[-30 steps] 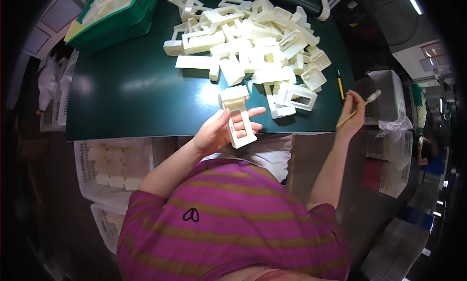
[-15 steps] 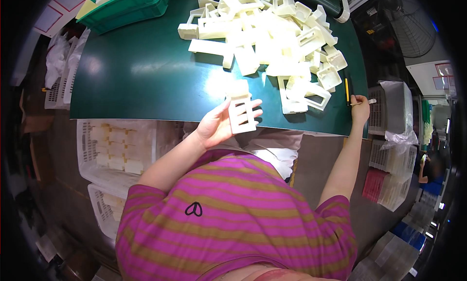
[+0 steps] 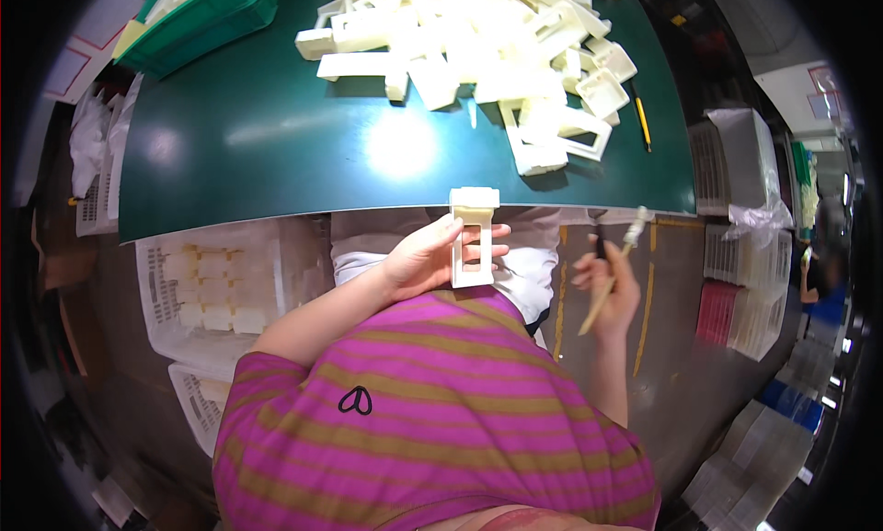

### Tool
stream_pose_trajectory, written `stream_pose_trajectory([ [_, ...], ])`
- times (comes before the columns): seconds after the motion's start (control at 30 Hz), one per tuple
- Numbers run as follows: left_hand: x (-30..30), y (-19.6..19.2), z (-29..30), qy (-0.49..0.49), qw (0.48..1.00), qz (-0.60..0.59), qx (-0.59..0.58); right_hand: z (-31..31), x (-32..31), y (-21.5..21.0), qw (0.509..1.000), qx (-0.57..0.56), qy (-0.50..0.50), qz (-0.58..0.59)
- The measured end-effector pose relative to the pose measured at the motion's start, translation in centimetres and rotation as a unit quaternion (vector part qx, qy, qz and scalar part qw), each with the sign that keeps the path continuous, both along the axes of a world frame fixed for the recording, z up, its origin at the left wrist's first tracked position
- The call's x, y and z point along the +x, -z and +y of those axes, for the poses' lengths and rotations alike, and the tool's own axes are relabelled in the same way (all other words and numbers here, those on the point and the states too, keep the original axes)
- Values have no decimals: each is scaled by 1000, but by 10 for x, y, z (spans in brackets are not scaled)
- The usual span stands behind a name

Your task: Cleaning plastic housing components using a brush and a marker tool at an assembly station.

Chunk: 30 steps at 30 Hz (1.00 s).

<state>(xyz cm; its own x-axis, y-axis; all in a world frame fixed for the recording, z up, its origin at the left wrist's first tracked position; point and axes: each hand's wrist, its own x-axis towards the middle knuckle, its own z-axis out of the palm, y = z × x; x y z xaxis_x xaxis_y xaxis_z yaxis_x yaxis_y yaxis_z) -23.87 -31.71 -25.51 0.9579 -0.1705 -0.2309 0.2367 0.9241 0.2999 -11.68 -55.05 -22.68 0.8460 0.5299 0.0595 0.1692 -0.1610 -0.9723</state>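
My left hand (image 3: 412, 262) is closed around an off-white plastic frame part (image 3: 474, 278), with a long rectangular opening and a block-like end, just off the table's near edge. My fingers show through its opening. To its right, my right hand (image 3: 617, 296) grips a thin pale stick (image 3: 598, 308) with a whitish, lumpy tip. A slim dark tool (image 3: 600, 237) also sticks up from between these fingers; its kind is unclear. Beyond both hands, a pile of similar off-white plastic parts (image 3: 432, 80) covers the far part of the dark green table (image 3: 276, 177).
A green bin (image 3: 198, 36) with pale pieces stands at the far left. A yellow pen-like tool (image 3: 642, 122) lies near the table's right edge. White crates (image 3: 166, 283) with pale parts sit below on the left; more crates (image 3: 727, 255) stand to the right.
My right hand has come in from the table's right edge toward my body, bringing the stick and dark tool. The left hand has drawn the frame part slightly nearer to me.
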Motion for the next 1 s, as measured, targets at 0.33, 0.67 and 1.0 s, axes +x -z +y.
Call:
stream_pose_trajectory([
  [0.33,6,37,-43,87,988,-19,128,-3,-40,31,972,-139,-5,-188],
  [0.67,-4,43,-54,41,991,-15,127,16,-47,33,934,-173,7,-312],
  [1.0,-9,41,-48,29,993,-18,117,21,-52,30,923,-206,19,-323],
])
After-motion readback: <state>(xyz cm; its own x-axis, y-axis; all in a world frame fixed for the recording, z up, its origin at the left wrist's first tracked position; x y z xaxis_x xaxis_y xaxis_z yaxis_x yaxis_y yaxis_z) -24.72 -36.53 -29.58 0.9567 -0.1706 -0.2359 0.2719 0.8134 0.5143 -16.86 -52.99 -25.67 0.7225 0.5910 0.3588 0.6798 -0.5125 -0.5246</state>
